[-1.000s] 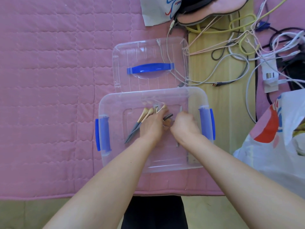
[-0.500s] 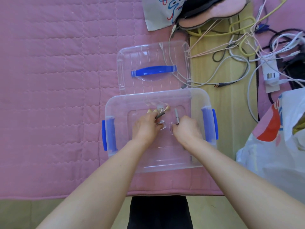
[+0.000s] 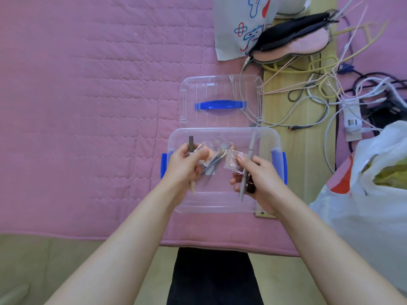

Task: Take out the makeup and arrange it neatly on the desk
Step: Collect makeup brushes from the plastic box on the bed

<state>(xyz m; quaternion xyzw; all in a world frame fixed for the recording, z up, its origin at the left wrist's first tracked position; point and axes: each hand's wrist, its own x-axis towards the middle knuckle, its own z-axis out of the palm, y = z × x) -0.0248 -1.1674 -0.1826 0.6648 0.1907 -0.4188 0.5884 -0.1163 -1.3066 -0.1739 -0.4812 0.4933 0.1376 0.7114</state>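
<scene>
Above the clear bin [image 3: 222,203], left hand [image 3: 184,166] grips a dark pencil [image 3: 191,144], right hand [image 3: 261,179] a grey pen [image 3: 250,157] and sachet [image 3: 232,162]; nothing arranged yet.

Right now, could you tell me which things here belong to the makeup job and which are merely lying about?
Job: clear box; left hand with brushes; right hand with grey pencil.

Lying about: lid, cables, eye mask, plastic bag.

Your clear glossy plastic box [image 3: 222,203], blue plastic latches [image 3: 284,166], your matt quilted pink cloth mat [image 3: 88,106], crinkly white plastic bag [image 3: 374,194]
</scene>
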